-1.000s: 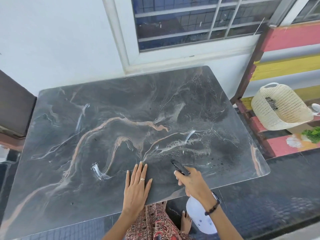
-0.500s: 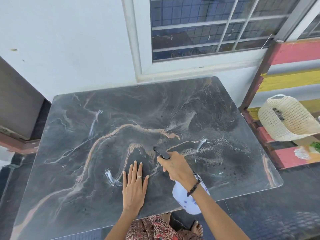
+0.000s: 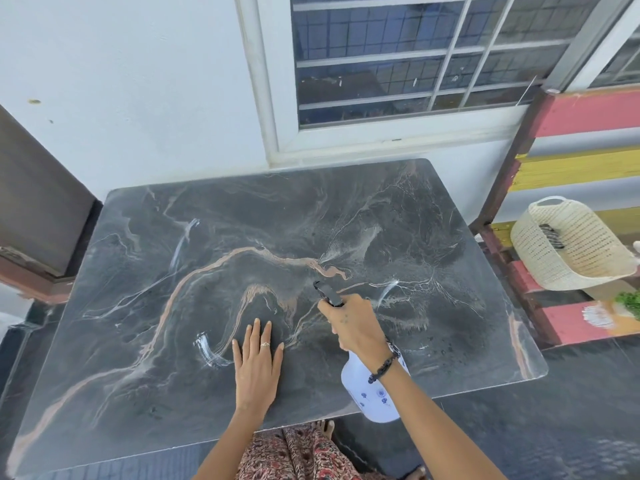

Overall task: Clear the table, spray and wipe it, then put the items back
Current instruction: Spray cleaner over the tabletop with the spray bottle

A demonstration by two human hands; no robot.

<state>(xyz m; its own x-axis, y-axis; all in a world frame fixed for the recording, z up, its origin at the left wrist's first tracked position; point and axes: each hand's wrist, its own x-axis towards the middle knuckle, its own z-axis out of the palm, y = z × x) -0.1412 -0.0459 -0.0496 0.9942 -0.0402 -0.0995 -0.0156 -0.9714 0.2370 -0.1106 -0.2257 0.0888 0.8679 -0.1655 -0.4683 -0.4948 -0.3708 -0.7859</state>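
A: Spraying was the step in hand, I judged. My right hand (image 3: 353, 323) gripped the sprayer (image 3: 375, 389), fingers curled round its neck, nozzle aimed up-left over the bench (image 3: 145, 393).

B: And your left?

A: My left hand (image 3: 258, 362) lay flat on the bench, fingers straight, holding nothing, just left of the sprayer.

B: Room?

A: Bare slab ran far and left of the nozzle; the right edge lay nearer. A basket (image 3: 571, 244) sat off the bench, right.

The right hand (image 3: 349, 320) hides the white plastic spray bottle's (image 3: 372, 393) neck and trigger. The cream woven basket's (image 3: 568, 244) dark contents are unidentifiable.
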